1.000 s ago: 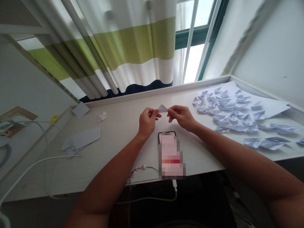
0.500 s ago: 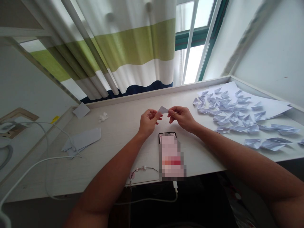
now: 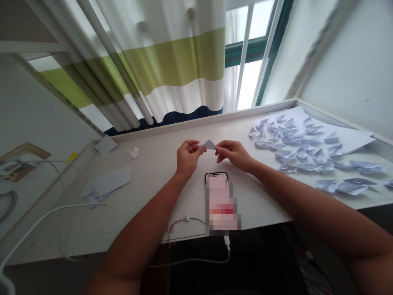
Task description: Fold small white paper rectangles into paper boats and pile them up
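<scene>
A small folded piece of white paper (image 3: 209,144) hangs just above the light wooden desk (image 3: 153,176), pinched at both ends. My left hand (image 3: 186,156) grips its left end with closed fingers. My right hand (image 3: 233,154) pinches its right end. Both hands hover over the desk's middle, just beyond a phone (image 3: 220,200) that lies flat near the front edge.
Several folded paper boats (image 3: 294,145) are spread on white sheets (image 3: 350,137) at the right. Cut paper strips (image 3: 107,182) lie at the left, with a crumpled scrap (image 3: 133,153) and a paper square (image 3: 105,144) behind. White cables (image 3: 58,192) trail at the left. A striped curtain (image 3: 159,69) hangs behind.
Both hands have drawn slightly left and lower with the folded paper still pinched between them. The view has shifted a little.
</scene>
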A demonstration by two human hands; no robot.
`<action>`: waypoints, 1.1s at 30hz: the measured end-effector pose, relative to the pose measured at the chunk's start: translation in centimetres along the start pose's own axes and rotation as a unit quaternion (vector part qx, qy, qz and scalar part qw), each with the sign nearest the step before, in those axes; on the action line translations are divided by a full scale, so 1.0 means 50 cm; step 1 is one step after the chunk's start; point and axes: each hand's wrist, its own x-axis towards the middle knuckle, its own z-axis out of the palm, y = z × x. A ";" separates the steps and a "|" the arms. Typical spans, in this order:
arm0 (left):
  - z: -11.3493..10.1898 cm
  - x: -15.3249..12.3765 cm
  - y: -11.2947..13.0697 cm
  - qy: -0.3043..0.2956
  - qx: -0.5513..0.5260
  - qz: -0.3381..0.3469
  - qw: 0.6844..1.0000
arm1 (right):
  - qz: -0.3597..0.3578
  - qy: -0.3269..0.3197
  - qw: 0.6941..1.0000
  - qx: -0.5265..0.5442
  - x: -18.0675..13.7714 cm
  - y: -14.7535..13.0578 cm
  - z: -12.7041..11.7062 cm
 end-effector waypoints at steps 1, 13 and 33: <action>0.001 -0.001 0.000 -0.002 -0.001 -0.004 1.000 | 0.001 -0.002 1.000 -0.001 -0.001 -0.001 0.000; 0.011 -0.020 0.010 -0.044 0.063 0.042 0.996 | 0.032 -0.014 0.999 0.021 -0.005 -0.013 0.000; 0.001 -0.011 0.006 -0.098 0.046 -0.056 0.992 | 0.019 -0.020 1.000 0.009 -0.002 -0.007 -0.001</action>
